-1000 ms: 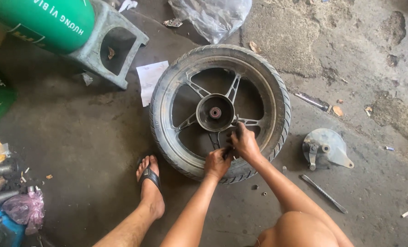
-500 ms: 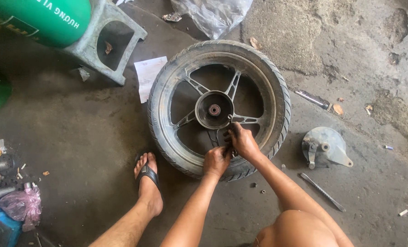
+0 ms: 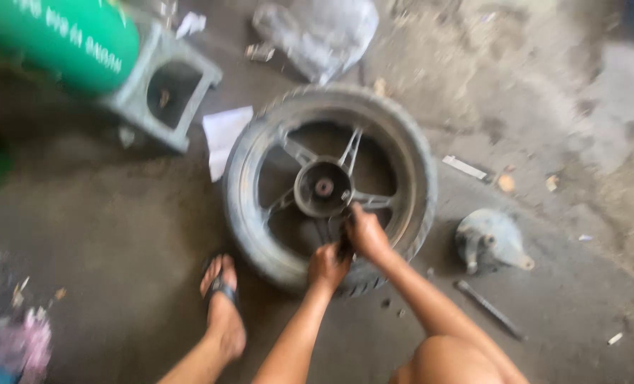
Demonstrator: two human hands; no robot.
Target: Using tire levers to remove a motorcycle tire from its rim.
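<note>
A motorcycle wheel (image 3: pixel 260 213) with a black tyre and dark spoked rim lies flat on the concrete floor. Its round hub (image 3: pixel 322 188) sits in the middle. My left hand (image 3: pixel 327 266) and my right hand (image 3: pixel 365 235) are pressed together at the near inner edge of the rim, fingers curled around a small dark thing that blur hides. My left foot (image 3: pixel 221 306) in a sandal rests on the floor just left of the tyre.
A grey brake drum plate (image 3: pixel 491 240) lies right of the wheel, with a dark metal rod (image 3: pixel 489 308) near it. A concrete block (image 3: pixel 164 89) and a green cylinder (image 3: pixel 61 39) stand at the back left. White paper (image 3: pixel 224 135) and a plastic bag (image 3: pixel 324 32) lie nearby.
The view has shifted slightly and become blurred. Both hands stay at the same spot on the near rim; the wheel has not moved.
</note>
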